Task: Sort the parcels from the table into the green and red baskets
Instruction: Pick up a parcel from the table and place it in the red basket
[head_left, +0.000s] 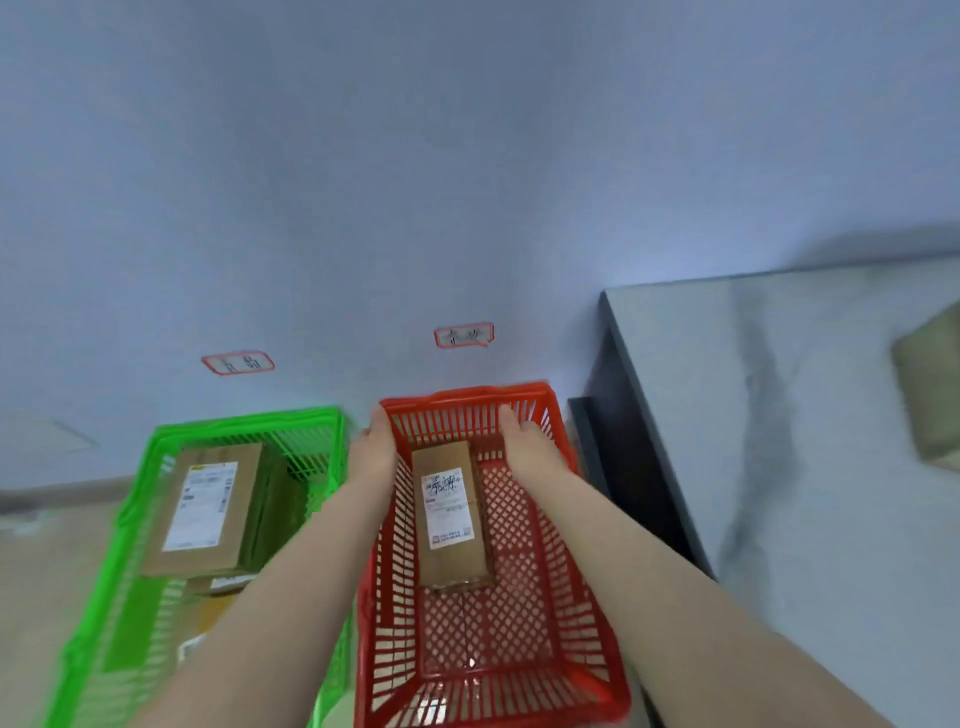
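A narrow brown parcel (451, 514) with a white label lies on the floor of the red basket (519, 649). My left hand (375, 441) reaches out over the basket's left rim, fingers straight, just left of the parcel's far end. Inside the basket, my right hand (524, 441) is stretched out to the right of the parcel, a small gap from it. Neither hand holds anything. The green basket (130, 519) stands to the left with a larger labelled parcel (208, 509) on top of others. One more parcel (930, 384) sits on the table at the right edge.
The grey marbled table (779, 415) stands right of the red basket, its dark edge close to the basket. Two red-framed labels (238, 362) (463, 335) hang on the pale wall above the baskets. Both baskets sit on the floor against the wall.
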